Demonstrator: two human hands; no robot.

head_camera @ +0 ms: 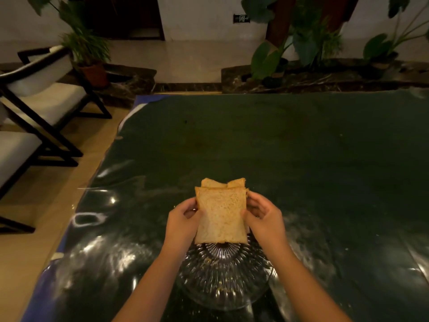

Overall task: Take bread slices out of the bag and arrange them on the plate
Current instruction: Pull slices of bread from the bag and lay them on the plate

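Bread slices (220, 214), soft and light, pinched at both side edges by my hands, left (182, 219) and right (263, 217), above the glass plate (222, 280); I grip gently.

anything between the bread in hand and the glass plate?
Nothing visible. Both hands, left hand and right hand, hold the bread slices just above the far edge of the glass plate. The plate holds only crumbs; no bag or other object sits in the path.

I see tan, speckled bread slices (220, 217) with darker brown crusts; a clear plate (222, 275) with a radial ribbed pattern; a dark green tabletop (301, 147).
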